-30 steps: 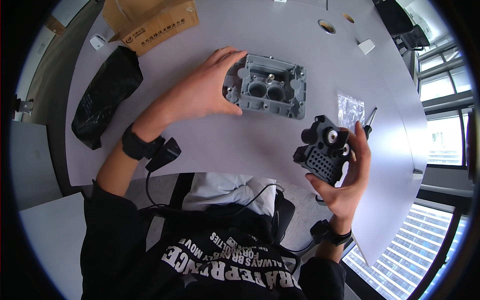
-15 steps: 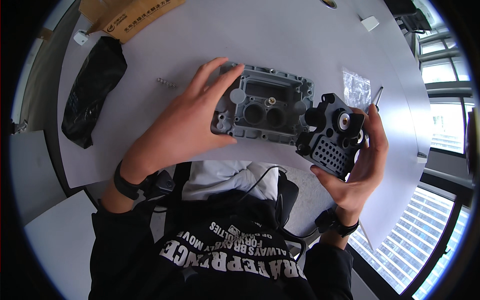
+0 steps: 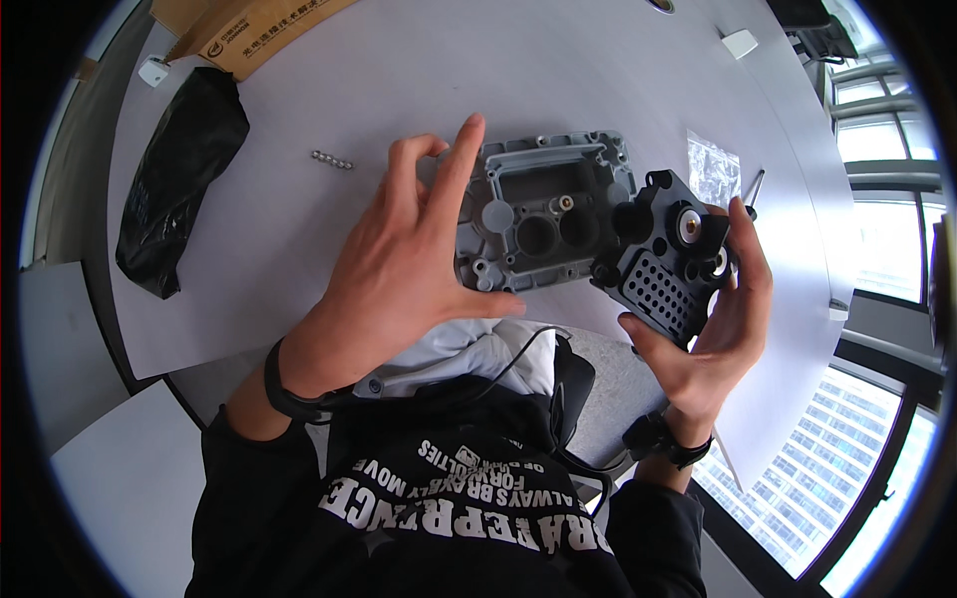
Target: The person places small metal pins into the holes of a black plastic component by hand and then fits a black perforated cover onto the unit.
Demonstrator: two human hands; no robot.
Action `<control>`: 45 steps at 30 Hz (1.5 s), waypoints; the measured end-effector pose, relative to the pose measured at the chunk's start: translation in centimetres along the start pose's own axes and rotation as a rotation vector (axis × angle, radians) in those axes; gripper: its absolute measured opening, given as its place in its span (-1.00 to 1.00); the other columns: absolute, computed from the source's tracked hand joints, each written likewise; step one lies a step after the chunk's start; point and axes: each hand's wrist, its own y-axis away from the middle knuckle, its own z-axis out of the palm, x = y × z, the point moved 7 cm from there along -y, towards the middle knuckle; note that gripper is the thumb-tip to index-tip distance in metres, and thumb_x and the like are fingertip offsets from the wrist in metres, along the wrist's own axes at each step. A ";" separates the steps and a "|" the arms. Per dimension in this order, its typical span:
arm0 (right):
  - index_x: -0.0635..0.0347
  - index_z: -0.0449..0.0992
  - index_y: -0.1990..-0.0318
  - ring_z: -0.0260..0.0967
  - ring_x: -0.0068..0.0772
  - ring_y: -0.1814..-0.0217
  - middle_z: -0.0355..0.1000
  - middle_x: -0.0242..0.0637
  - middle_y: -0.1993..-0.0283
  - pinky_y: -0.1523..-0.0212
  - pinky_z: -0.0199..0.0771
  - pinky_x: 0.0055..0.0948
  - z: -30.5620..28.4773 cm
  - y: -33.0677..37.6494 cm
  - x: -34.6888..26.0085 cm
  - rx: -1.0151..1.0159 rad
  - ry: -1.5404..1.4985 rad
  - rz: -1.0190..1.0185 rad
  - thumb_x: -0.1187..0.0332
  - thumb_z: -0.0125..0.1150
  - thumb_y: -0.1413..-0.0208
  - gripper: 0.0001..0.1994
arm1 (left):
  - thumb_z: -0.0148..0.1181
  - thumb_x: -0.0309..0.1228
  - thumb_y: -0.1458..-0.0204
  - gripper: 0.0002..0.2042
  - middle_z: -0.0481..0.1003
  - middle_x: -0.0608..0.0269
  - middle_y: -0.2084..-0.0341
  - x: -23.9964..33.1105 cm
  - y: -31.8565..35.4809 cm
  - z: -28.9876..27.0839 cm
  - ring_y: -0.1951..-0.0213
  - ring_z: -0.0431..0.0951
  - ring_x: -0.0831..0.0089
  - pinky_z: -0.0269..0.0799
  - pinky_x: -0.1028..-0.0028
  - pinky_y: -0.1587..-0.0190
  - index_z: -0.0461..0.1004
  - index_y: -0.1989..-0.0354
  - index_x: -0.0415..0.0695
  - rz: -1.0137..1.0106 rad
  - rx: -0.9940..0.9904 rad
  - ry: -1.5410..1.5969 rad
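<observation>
My left hand (image 3: 384,254) grips the left end of a grey cast housing (image 3: 496,216), its thumb along the near edge and its fingers over the far left corner. The housing has a rectangular recess, two round openings and a small brass-coloured fitting. In my right hand (image 3: 726,344) is a black plate-like part (image 3: 653,284) with a grid of holes and two round metal-centred knobs. It is tilted and overlaps the housing's right end in view; whether they touch I cannot tell.
A row of small shiny metal pieces (image 3: 332,159) lies on the pale table (image 3: 399,60). Left are a black plastic bag (image 3: 184,179), a cardboard box (image 3: 269,35) and a white block (image 3: 154,70). Right are a clear bag (image 3: 713,167), a screwdriver (image 3: 755,194) and another white block (image 3: 740,43).
My left hand and the grey housing have shifted a little to the right, with the housing turned slightly. My right hand and the black part have hardly moved.
</observation>
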 end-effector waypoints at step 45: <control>0.32 0.35 -0.35 0.37 -0.08 -0.34 0.36 -0.01 -0.34 -0.34 0.41 -0.19 3.0 -2.6 0.4 -0.146 0.093 0.042 0.53 0.56 0.45 -0.02 | 0.23 -0.56 -0.09 -0.53 0.59 0.10 0.16 2.2 2.0 -0.8 0.15 0.61 0.27 0.50 0.34 0.07 0.43 -0.23 -0.21 0.152 -0.055 0.510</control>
